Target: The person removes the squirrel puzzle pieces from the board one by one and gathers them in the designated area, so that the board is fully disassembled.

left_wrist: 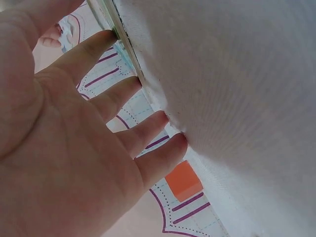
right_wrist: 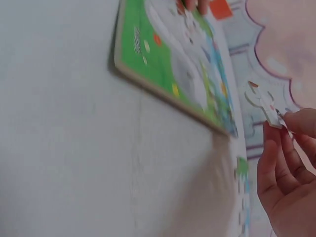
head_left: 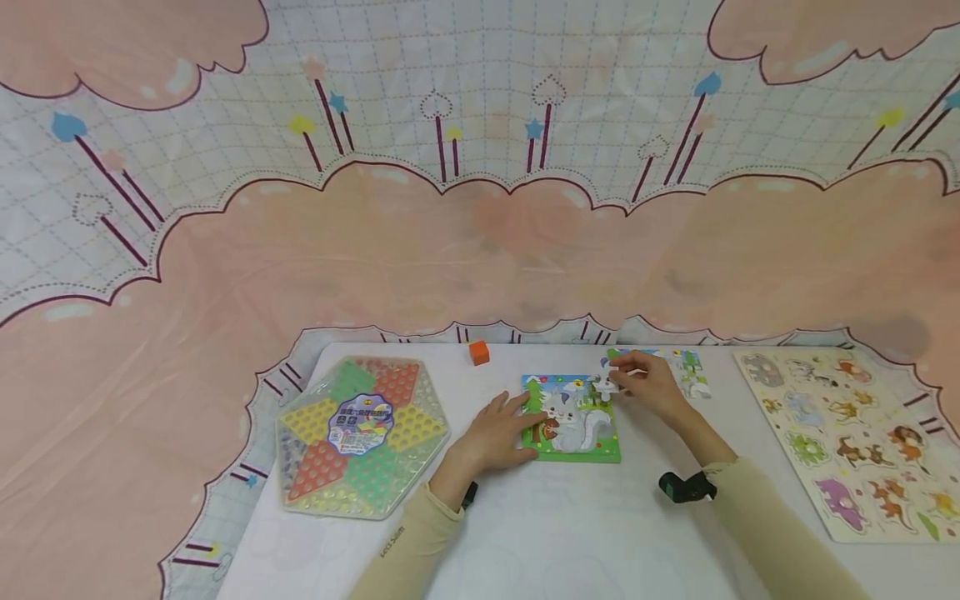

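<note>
My left hand rests at the left side of a puzzle board, fingers spread and fairly straight. One finger reaches over the picture of a grey-white squirrel on green grass. The left wrist view shows fingertips at the board's edge and on the white table. Over the board's upper right corner, my right hand pinches a small white jigsaw piece between thumb and fingers. The piece is held up off the board, tilted, its knobbed outline visible in the right wrist view.
More puzzle pieces lie behind the right hand. An orange cube sits near the back edge. A packaged hexagonal checkers board is on the left, a wooden animal board on the right. A patterned cloth hangs behind the table.
</note>
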The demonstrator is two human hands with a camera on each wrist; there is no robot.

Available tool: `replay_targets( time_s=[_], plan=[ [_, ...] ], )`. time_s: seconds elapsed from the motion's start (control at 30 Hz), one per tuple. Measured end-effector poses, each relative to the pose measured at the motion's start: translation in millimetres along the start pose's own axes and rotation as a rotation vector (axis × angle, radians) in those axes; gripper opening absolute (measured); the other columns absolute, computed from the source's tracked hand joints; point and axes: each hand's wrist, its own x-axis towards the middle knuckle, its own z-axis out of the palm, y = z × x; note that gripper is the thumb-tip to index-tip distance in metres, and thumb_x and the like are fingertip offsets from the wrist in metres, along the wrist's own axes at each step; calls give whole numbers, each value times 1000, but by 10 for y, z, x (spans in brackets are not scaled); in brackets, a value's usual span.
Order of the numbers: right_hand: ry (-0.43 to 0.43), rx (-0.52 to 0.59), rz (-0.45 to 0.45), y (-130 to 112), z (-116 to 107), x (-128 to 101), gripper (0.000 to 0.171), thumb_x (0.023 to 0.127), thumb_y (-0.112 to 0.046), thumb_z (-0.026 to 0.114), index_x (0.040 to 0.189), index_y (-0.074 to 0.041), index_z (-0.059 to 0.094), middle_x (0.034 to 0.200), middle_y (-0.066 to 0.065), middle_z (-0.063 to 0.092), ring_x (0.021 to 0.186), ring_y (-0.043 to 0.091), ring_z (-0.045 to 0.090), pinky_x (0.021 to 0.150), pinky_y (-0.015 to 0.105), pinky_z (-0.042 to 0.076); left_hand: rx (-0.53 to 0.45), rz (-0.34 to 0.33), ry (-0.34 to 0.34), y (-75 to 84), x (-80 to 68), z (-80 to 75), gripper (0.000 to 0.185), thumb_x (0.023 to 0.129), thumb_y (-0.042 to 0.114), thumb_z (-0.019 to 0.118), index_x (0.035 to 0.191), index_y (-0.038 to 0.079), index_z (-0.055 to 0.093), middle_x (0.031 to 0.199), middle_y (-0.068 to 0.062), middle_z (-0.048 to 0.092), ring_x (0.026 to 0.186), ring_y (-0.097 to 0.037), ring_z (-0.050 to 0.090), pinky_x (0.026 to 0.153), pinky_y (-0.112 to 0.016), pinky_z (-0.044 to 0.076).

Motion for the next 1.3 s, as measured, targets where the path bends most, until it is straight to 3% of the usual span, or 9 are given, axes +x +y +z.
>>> replay_targets(
  time_s=[0.13,0.4,0.87,1.17,1.3],
  plan=[
    [26,-55,28,86,-227,-6,26,92,-3,67,112,12,63,94,19,65,69,7,63,61,28,57,4,-2,2,10,-3,1,59,91,40,68,146,27,50,159,-7,29,145,-39,24,113,-54,28],
    [62,-120,32,178,-499,-46,26,93,-3,65,113,13,63,94,22,65,71,6,63,61,27,57,3,-11,-2,-3,-2,11,59,91,41,68,146,28,50,160,-6,29,146,-39,23,114,-54,27],
    [91,-121,100,289,-663,-80,29,93,-5,66,113,15,61,81,6,62,62,6,55,51,23,49,-2,-7,-3,-11,1,33,59,92,41,68,147,29,49,160,-6,28,146,-39,22,114,-54,27],
    [84,-173,114,356,-706,-77,30,91,-7,68,110,15,64,83,10,67,59,6,54,51,23,47,13,-12,-8,6,-10,11,60,92,42,67,147,29,48,160,-6,28,146,-38,22,114,-53,26],
    [69,-277,89,371,-718,-59,26,91,-7,69,106,14,66,83,13,69,65,8,55,53,25,47,25,-12,-9,9,-13,1,60,92,42,67,148,29,48,160,-6,28,146,-38,22,114,-53,27]
  ],
)
